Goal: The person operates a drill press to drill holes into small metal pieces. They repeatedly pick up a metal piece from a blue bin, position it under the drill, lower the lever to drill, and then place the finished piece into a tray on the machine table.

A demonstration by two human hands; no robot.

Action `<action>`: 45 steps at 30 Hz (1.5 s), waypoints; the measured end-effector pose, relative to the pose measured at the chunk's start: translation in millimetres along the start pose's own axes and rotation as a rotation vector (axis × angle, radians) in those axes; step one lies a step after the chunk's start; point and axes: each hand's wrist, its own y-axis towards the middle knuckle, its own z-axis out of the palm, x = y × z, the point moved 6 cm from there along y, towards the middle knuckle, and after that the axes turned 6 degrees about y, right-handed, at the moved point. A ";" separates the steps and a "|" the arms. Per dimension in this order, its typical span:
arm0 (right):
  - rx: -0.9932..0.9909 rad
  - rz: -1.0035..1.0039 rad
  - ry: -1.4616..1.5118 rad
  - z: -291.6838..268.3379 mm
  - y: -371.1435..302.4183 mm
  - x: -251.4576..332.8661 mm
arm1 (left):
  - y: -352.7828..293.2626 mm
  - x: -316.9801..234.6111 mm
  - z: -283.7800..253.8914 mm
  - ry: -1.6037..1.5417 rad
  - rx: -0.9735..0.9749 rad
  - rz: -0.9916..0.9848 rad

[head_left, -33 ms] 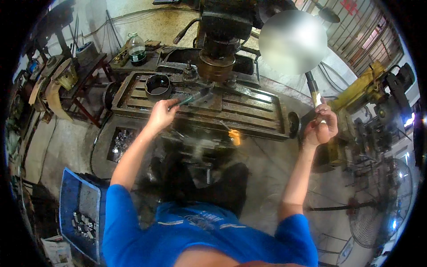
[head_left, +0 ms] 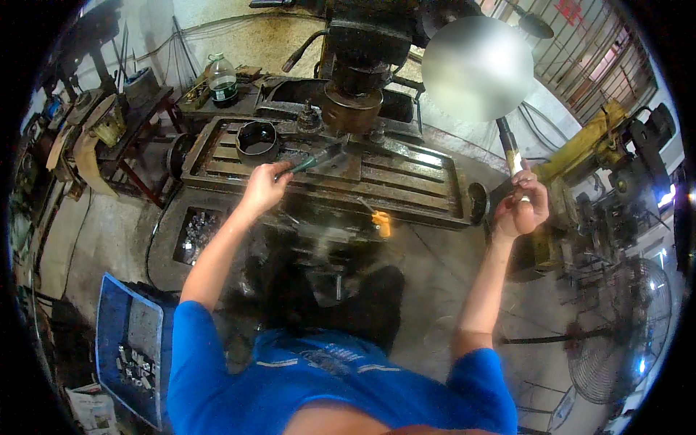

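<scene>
Over the middle of the slotted table point(head_left: 413, 177), a green-handled brush point(head_left: 313, 159) is held in the left hand point(head_left: 262, 188), the handle pinched in closed fingers; whether the bristles touch anything cannot be told. Beyond the table's right end, a lever point(head_left: 507, 141) is gripped by the right hand point(head_left: 523, 206). On the table's left part, a pot point(head_left: 259, 154) of dark liquid stands. The brush is probably best held lightly by its far end, fingers clear of the spindle point(head_left: 354, 109) above the table's back edge, and the lever pressed evenly.
</scene>
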 end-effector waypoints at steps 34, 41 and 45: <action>-0.054 -0.053 -0.156 11.6 62.4 22.7 | 11.7 -11.6 34.1 0.037 -0.188 0.223; 0.025 -0.046 -0.171 14.9 96.0 28.3 | 19.8 -16.3 39.2 0.058 -0.173 0.218; 0.082 -0.110 -0.205 22.0 129.4 30.0 | 24.0 -18.7 42.3 0.087 -0.195 0.221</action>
